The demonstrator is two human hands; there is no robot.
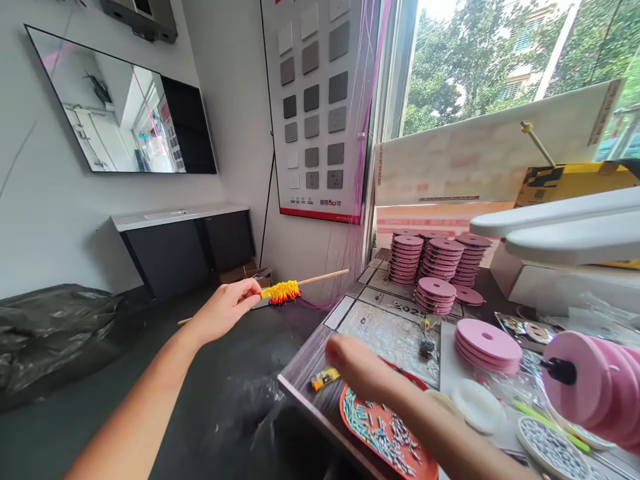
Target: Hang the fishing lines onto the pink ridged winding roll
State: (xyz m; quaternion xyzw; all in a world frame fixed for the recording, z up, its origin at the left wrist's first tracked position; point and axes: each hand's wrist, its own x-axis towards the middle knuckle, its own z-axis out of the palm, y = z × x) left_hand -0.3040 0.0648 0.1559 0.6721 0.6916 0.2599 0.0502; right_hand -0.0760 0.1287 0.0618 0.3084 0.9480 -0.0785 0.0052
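My left hand (233, 308) is closed around a thin wooden stick (324, 277), held out over the floor beside the table. A dense bundle of yellow, red and black strands or small pieces (283, 293) sits round the stick just past my fingertips. My right hand (353, 363) is over the table's near corner, back side towards me, its fingers hidden. Below it lie a yellow lighter (325, 379) and a red tray (367, 443) with many small silvery and greenish pieces. The right forearm covers part of the tray.
Stacks of pink discs (440, 260) stand at the table's back, more pink discs (487, 343) nearer. At right are a pink spool roller (580, 380), a bowl of grey beads (550, 447) and a white two-bladed object (560, 223). Pink threads (361, 133) hang by the window.
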